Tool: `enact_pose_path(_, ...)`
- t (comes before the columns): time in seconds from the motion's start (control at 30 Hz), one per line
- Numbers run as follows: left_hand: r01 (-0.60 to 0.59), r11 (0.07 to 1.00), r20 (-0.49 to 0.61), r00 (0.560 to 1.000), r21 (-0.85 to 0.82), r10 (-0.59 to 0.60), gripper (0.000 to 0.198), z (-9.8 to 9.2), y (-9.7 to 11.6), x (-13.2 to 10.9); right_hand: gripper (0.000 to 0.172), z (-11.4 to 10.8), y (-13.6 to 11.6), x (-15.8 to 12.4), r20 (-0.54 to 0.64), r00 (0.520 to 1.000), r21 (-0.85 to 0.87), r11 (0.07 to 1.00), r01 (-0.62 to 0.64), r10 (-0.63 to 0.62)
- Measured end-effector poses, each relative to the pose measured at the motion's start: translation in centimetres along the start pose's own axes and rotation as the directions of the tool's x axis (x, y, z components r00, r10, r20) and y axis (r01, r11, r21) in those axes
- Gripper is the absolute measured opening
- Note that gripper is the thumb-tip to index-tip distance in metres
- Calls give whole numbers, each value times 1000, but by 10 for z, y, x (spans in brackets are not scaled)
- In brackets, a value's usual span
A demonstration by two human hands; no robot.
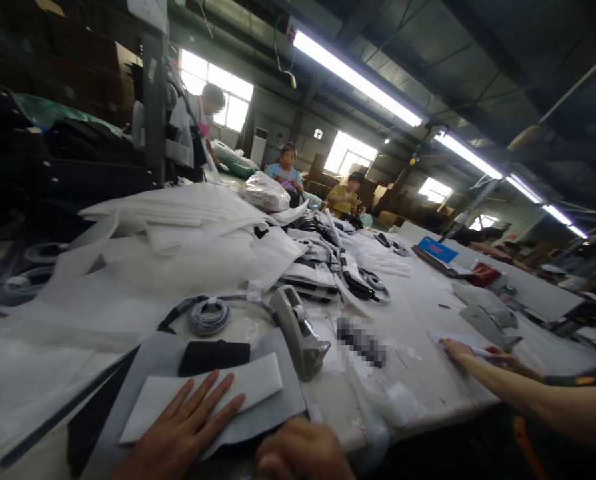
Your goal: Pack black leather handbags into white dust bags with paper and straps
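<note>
My left hand lies flat with fingers spread on a white rectangular sheet. That sheet rests on a larger grey fabric piece at the near edge of the table. My right hand is curled into a fist at the bottom edge of the view, just by the grey piece's near corner. Whatever its fingers hold is hidden. A black padded strip lies just beyond the white sheet.
A grey tape dispenser and a coiled grey cord stand behind the sheets. White fabric piles and black-and-white straps cover the long table. A co-worker's hand rests on paper at right. Other people sit at the far end.
</note>
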State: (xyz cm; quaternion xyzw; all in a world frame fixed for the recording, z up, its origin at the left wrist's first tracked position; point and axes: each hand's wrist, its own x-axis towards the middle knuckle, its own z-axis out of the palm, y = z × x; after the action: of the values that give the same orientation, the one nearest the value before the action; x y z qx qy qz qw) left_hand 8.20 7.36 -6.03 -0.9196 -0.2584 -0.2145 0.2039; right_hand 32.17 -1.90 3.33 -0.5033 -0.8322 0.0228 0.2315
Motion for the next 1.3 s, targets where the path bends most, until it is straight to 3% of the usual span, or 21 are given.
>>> enact_pose_path(0.07, -11, 1000, -26, 1000, -4, 11, 73, -1, -1, 2, 30, -18, 13, 34, -70, 981, 174, 971, -167, 181)
enact_pose_path(0.1, -7, 1000, -40, 999, -7, 6, 74, -1, -1, 3, 28, -21, 19, 48, -72, 987, 192, 973, -128, 145)
enact_pose_path(0.17, -9, 1000, -72, 997, -17, 8, 73, 1, -1, 4, 37, -13, 30, 61, 49, 999, 133, 991, -8, 2)
enact_pose_path(0.27, -8, 999, -77, 997, -45, 5, 69, 7, -2, 2, 57, 20, 46, 49, 259, 963, 30, 997, 73, -78)
enact_pose_path(0.4, -47, 986, -45, 998, -158, 40, 65, 6, -10, 0, 70, 55, 56, 19, 268, 963, -27, 999, 44, -35)
enact_pose_path(0.5, 16, 968, 29, 1000, -251, -9, 57, -9, -15, 11, 71, 58, 54, 15, 255, 966, -18, 999, 41, -35)
enact_pose_path(0.6, 90, 970, 137, 989, -226, -60, 41, -24, -10, 38, 67, 53, 52, 20, 246, 969, 4, 1000, 28, -28)
enact_pose_path(0.7, 159, 977, 331, 938, -143, -104, 42, -33, 0, 71, 63, 52, 52, 20, 235, 972, 35, 999, 16, -24)
enact_pose_path(0.77, 193, 976, 402, 905, -99, -138, 43, -33, 7, 84, 61, 55, 52, 19, 212, 977, 58, 998, 13, -25)
enact_pose_path(0.87, 179, 979, 353, 926, -96, -135, 38, -25, 9, 81, 61, 58, 53, 17, 163, 986, 78, 997, 10, -23)
enact_pose_path(0.97, 89, 987, 184, 981, -130, -64, 26, -10, 2, 61, 62, 59, 53, 17, 160, 987, 79, 997, 9, -22)
enact_pose_path(1.07, 29, 982, 33, 999, -186, -23, 38, 2, -7, 42, 66, 58, 53, 17, 158, 987, 81, 997, 2, -15)
enact_pose_path(1.13, 19, 973, 21, 1000, -230, -14, 46, 4, -11, 37, 69, 59, 54, 17, 157, 987, 87, 996, -1, -13)
enact_pose_path(1.3, -10, 961, 106, 994, -277, 41, 60, -7, -7, 40, 73, 69, 58, 13, 124, 992, 122, 993, 1, -16)
